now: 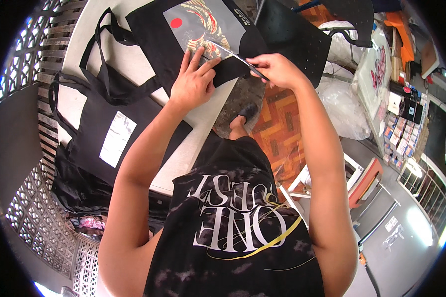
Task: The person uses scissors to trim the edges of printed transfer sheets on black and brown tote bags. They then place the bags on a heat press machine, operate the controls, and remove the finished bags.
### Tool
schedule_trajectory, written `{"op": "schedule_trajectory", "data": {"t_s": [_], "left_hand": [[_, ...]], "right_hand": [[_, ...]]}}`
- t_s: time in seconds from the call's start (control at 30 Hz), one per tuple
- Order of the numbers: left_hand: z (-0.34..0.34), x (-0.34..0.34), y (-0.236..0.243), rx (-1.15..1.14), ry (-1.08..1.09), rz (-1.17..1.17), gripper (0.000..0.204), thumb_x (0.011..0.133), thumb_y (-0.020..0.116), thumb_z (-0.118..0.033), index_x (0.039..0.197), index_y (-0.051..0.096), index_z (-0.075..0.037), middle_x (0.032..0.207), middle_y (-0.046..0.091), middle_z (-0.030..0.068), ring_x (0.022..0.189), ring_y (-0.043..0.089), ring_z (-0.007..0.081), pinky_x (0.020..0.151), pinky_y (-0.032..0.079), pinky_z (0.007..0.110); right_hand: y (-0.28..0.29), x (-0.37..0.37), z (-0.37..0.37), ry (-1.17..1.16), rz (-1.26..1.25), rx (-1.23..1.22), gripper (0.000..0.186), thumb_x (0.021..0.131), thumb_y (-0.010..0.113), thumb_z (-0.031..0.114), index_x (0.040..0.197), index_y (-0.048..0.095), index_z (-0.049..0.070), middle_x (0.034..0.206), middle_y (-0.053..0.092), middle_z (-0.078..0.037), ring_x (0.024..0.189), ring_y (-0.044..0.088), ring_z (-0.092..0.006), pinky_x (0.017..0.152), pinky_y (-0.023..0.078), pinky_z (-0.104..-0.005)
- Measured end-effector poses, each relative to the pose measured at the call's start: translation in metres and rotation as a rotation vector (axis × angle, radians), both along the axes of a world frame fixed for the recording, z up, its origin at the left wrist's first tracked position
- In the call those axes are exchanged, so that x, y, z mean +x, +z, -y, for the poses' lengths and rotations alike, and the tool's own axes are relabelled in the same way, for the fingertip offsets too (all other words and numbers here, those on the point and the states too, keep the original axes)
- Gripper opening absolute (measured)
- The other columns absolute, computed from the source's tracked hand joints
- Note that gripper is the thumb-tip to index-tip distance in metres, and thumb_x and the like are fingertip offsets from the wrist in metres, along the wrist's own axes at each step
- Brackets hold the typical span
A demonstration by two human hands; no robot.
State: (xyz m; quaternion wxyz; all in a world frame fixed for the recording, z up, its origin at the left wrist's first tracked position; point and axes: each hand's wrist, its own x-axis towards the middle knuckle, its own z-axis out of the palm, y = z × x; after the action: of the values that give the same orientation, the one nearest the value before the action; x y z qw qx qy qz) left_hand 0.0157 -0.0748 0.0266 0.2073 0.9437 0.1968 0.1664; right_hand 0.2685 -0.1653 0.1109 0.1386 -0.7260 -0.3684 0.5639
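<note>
A grey printed panel (pixel 181 32) with a red dot and a cream-and-red striped figure lies on a black cloth piece (pixel 148 42) at the far side of the table. Fingers spread, my left hand (pixel 193 84) rests on the near edge of the panel. My right hand (pixel 277 72) is closed around the dark handle of a long slim silver tool (pixel 239 58). Its thin tip reaches over the panel beside my left fingertips. Whether it is tweezers, scissors or a blade, I cannot make out.
Black tote bags (pixel 84 116) with long straps lie on the pale table (pixel 181 148) at left, one bearing a white sheet (pixel 118 138). Black panels (pixel 292 42) hang or stand beyond my right hand. A white-framed stool (pixel 354 171) and clear plastic bags (pixel 342 106) sit at right.
</note>
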Motion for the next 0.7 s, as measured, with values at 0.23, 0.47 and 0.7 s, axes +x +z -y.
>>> {"op": "schedule_trajectory", "data": {"t_s": [0.23,0.47,0.7], "left_hand": [[-0.008,-0.022,0.004,-0.074,-0.039,0.060,0.007,0.077,0.065,-0.003,0.079,0.059,-0.005,0.136,0.062,0.0018,0.145,0.038,0.0347,0.121,0.024,0.058],[-0.047,-0.069,0.023,-0.322,-0.082,0.211,0.013,0.074,0.060,0.007,0.080,0.055,-0.003,0.101,0.068,0.0119,0.119,0.063,0.0356,0.107,0.046,0.048],[0.039,-0.119,0.081,-0.637,0.048,-0.359,0.008,0.078,0.065,-0.002,0.077,0.058,-0.003,0.079,0.062,0.0125,0.080,0.066,0.0313,0.072,0.052,0.044]], "right_hand": [[0.002,0.005,0.106,-0.320,-0.285,0.019,0.035,0.097,0.059,0.005,0.132,0.061,0.000,0.088,0.067,-0.005,0.069,0.063,-0.0095,0.051,0.049,-0.0224],[-0.028,-0.040,0.163,-0.520,-0.547,0.004,0.042,0.096,0.068,0.015,0.133,0.056,-0.002,0.094,0.066,-0.009,0.072,0.066,-0.0135,0.051,0.049,-0.0231],[-0.016,-0.050,0.150,-0.650,-0.626,0.080,0.040,0.096,0.067,0.012,0.132,0.056,-0.001,0.090,0.064,-0.008,0.069,0.064,-0.0141,0.047,0.047,-0.0236]]}}
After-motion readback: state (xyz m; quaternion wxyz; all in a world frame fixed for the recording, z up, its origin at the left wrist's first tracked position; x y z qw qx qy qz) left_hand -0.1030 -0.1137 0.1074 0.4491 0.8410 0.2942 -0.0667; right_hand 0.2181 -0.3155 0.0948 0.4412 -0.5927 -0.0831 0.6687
